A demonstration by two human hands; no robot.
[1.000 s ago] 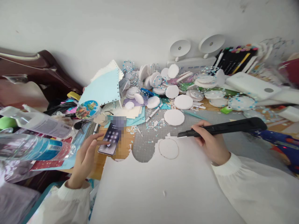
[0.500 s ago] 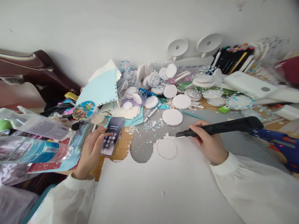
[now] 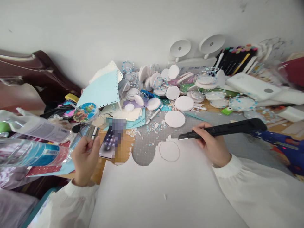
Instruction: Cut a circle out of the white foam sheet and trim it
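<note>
My right hand [image 3: 210,145] holds a black utility knife [image 3: 228,128], its blade pointing left above the top edge of a large white foam sheet [image 3: 152,190]. A drawn circle [image 3: 169,151] lies on the sheet just below the blade tip, and rounded notches run along the edge to its left. My left hand [image 3: 85,158] is curled with the thumb up, just left of a phone [image 3: 109,142] that shows a keypad. Nothing shows between its fingers. A cut white disc [image 3: 174,119] rests on the grey cutting mat [image 3: 144,145].
Many white discs [image 3: 184,103] are heaped at the back, near a two-headed white lamp [image 3: 180,48] and markers [image 3: 237,63]. A blue glue gun [image 3: 280,147] lies at the right. Clear bottles [image 3: 28,152] and a blue-topped cup [image 3: 85,111] stand at the left.
My left hand has drawn back to the left from the phone screen, and its fingers have curled in. My right hand and the knife have hardly moved.
</note>
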